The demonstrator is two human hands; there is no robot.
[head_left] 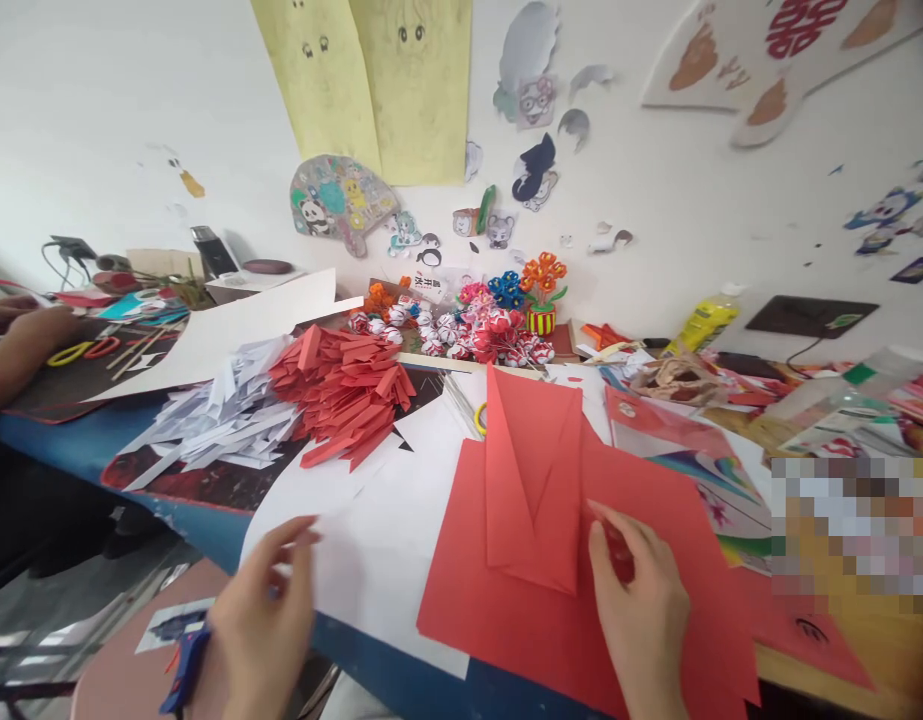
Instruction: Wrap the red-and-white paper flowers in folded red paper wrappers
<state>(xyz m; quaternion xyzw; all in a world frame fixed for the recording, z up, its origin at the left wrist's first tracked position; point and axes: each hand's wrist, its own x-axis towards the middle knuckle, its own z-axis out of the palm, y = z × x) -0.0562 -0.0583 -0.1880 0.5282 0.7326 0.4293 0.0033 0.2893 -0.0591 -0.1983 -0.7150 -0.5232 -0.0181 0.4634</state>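
A folded red paper (534, 490), with overlapping flaps that make a long envelope-like shape, lies on larger red paper sheets (461, 560). Just right of the folded paper is my right hand (641, 600), its fingers bent and slightly apart, with nothing seen in them. My left hand (270, 600) hovers over the edge of a white sheet (363, 560), left of the red sheets. Its thumb and fingers are loosely curled with a gap between them, and nothing shows inside. The red sheets lie partly over the white one.
Behind my left hand are piles of folded white paper strips (232, 410) and folded red paper pieces (345, 390). Paper flowers (468, 320) stand by the wall. Another person's hand (33, 330) is at far left near scissors (86, 350). A plastic bottle (843, 410) lies right.
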